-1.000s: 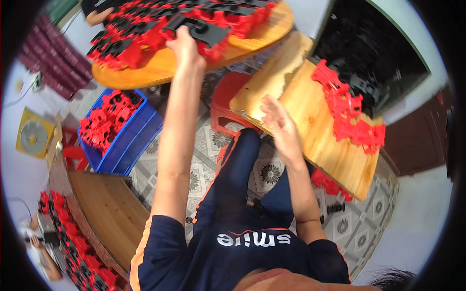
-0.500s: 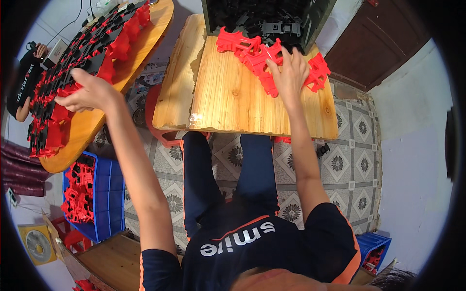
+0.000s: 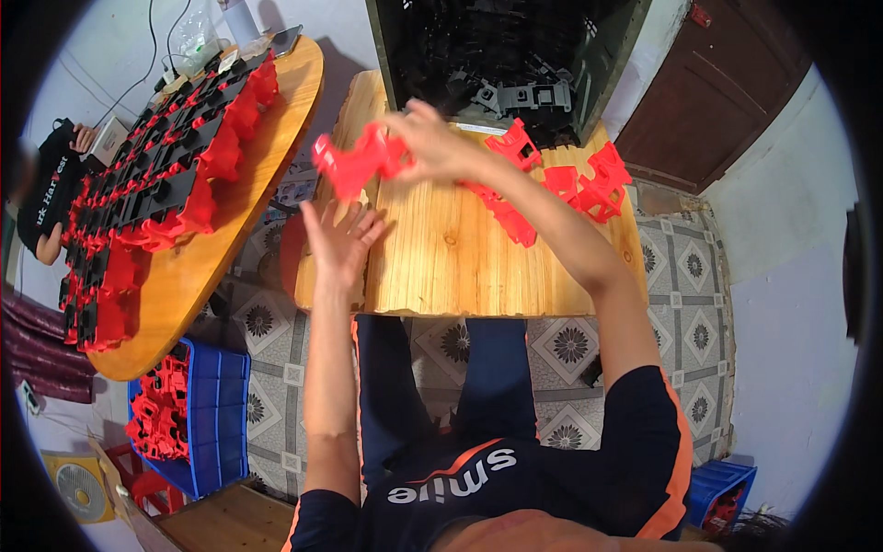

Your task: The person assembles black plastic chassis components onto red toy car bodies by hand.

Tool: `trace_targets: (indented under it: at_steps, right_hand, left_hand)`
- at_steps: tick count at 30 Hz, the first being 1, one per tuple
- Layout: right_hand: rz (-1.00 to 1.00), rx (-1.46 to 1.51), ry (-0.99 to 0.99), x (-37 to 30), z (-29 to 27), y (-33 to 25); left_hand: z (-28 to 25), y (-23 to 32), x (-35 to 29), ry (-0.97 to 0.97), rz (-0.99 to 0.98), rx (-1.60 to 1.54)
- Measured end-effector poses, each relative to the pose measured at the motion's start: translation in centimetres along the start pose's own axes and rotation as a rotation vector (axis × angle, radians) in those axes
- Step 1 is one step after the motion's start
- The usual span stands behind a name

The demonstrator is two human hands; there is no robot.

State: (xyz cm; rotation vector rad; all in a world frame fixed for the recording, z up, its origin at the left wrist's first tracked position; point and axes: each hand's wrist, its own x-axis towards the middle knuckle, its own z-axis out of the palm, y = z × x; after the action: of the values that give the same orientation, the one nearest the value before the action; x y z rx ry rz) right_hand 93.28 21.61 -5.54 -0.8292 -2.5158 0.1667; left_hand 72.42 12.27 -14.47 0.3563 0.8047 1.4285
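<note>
My right hand (image 3: 430,145) reaches across to the left and grips a red plastic part (image 3: 354,164), blurred by motion, above the wooden table (image 3: 423,276). Just below that part is my left hand (image 3: 344,241), palm up, fingers spread, holding nothing. Several more red plastic parts (image 3: 602,184) lie on the right side of the table, partly behind my right forearm. At the table's far edge stands a dark open box (image 3: 589,110) with black plastic parts (image 3: 529,97) inside.
On the left, an oval wooden table (image 3: 175,276) carries rows of red parts with black pieces (image 3: 156,184) on top. Below it stands a blue crate (image 3: 219,414) of red parts. Another person (image 3: 55,184) is at the far left. A yellow fan (image 3: 81,488) sits lower left.
My right hand has lifted a red part from the table and carried it left. My left hand has come away from the oval table to beneath that part.
</note>
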Motion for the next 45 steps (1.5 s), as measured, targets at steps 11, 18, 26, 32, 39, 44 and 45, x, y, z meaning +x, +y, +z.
trace_targets:
  at_steps: [11, 18, 26, 32, 39, 44, 45]
  right_hand:
    - [0.695, -0.502, 0.394, -4.0, -5.7, 13.0]
    - [0.635, -0.755, 0.306, -7.4, -4.2, 20.0]
    - [-0.092, 0.117, 0.231, -8.6, -5.2, -6.6]
    - [-0.273, -0.063, 0.059, -9.4, -2.3, -15.2]
    - [-0.307, -0.071, 0.005, -9.3, -2.4, -17.2]
    - [-0.271, -0.012, -0.139, -9.1, -2.5, -16.9]
    - [-0.239, 0.090, 0.009, -8.8, -2.2, -16.1]
  left_hand:
    - [-3.7, -3.5, -4.0, -0.347, -0.316, -0.352]
    - [0.0, -3.7, -6.1, -0.462, -0.169, -0.237]
    - [0.7, -2.2, -9.3, -0.271, 0.236, 0.154]
    - [-1.1, -2.9, -10.5, -0.275, 0.351, 0.307]
    - [-1.0, -2.2, -12.7, -0.292, 0.474, 0.357]
    - [-0.5, -1.5, -13.9, -0.307, 0.436, 0.362]
    - [-0.7, -1.5, -13.8, -0.309, 0.408, 0.320]
